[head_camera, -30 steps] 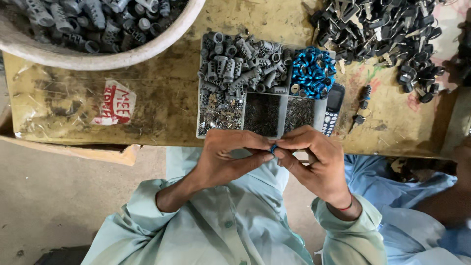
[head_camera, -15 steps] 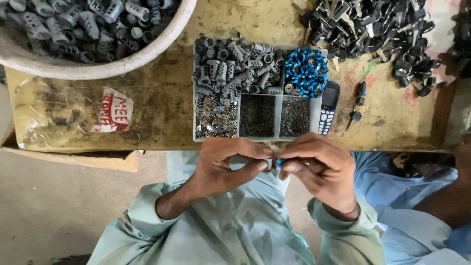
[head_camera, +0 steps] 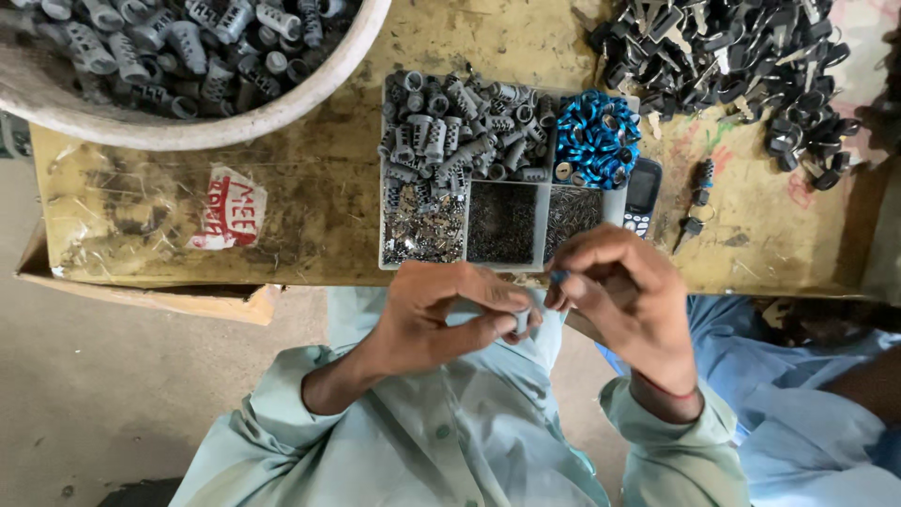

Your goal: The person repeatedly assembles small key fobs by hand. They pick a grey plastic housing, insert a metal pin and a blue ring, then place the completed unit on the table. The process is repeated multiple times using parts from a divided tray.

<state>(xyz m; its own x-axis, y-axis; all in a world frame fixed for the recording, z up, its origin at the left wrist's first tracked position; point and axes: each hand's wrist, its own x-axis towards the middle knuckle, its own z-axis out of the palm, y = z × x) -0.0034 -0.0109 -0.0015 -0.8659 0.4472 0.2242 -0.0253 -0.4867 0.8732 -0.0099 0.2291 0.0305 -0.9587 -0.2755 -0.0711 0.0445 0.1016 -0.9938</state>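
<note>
My left hand [head_camera: 441, 314] pinches a small grey cylinder part [head_camera: 522, 322] between thumb and fingers, just below the table's front edge. My right hand [head_camera: 624, 296] sits beside it, holding a small blue ring [head_camera: 559, 276] at its fingertips. The two hands are slightly apart. Just beyond them lies a compartment tray [head_camera: 472, 266] holding grey cylinder parts [head_camera: 450, 136], blue rings [head_camera: 596, 141] and small dark pins in its lower sections.
A large white bowl [head_camera: 282, 103] of grey parts stands at the far left. A heap of black keys [head_camera: 741, 56] fills the far right. A dark mobile phone [head_camera: 642, 195] lies next to the tray. Another person's blue clothing [head_camera: 807, 413] is at the right.
The hands have drawn slightly apart; a moment ago their fingertips met over the blue ring and grey part. The view has shifted a little.
</note>
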